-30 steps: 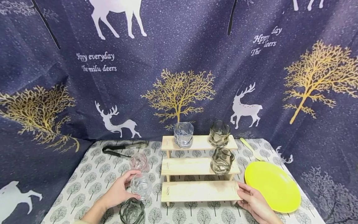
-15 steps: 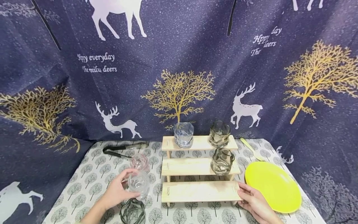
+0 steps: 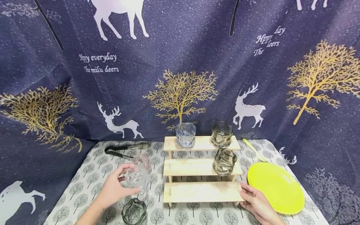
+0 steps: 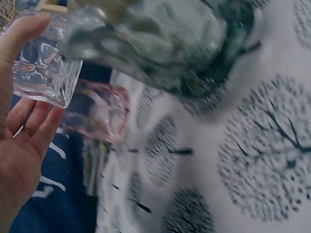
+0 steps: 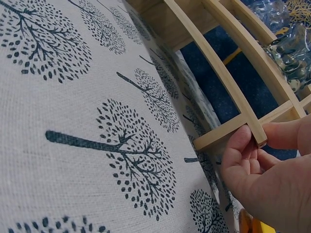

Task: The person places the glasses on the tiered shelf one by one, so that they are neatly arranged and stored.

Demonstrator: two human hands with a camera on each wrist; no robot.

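My left hand [image 3: 115, 189] grips a clear glass [image 3: 137, 177] between thumb and fingers; in the left wrist view the glass [image 4: 46, 73] appears lifted off the cloth. Behind it stands a pink glass [image 3: 142, 162], partly hidden. A dark grey-green glass [image 3: 134, 212] sits in front, close to that hand. My right hand [image 3: 257, 201] pinches the right end of the lowest board of a three-step wooden rack [image 3: 202, 192]; the right wrist view shows thumb and fingers on the board's end [image 5: 255, 133]. On the rack's top step are a bluish glass [image 3: 185, 136] and a smoky glass [image 3: 222, 135].
Another smoky glass [image 3: 224, 162] stands on the middle step, at the right. Black-handled tongs [image 3: 121, 151] lie at the back left. A yellow plate [image 3: 275, 187] and a light green utensil [image 3: 254, 150] lie right of the rack. Dark printed fabric [image 3: 180, 62] hangs behind.
My left hand has moved up and slightly left with the clear glass, away from the dark grey-green one. The right hand keeps its hold on the rack.
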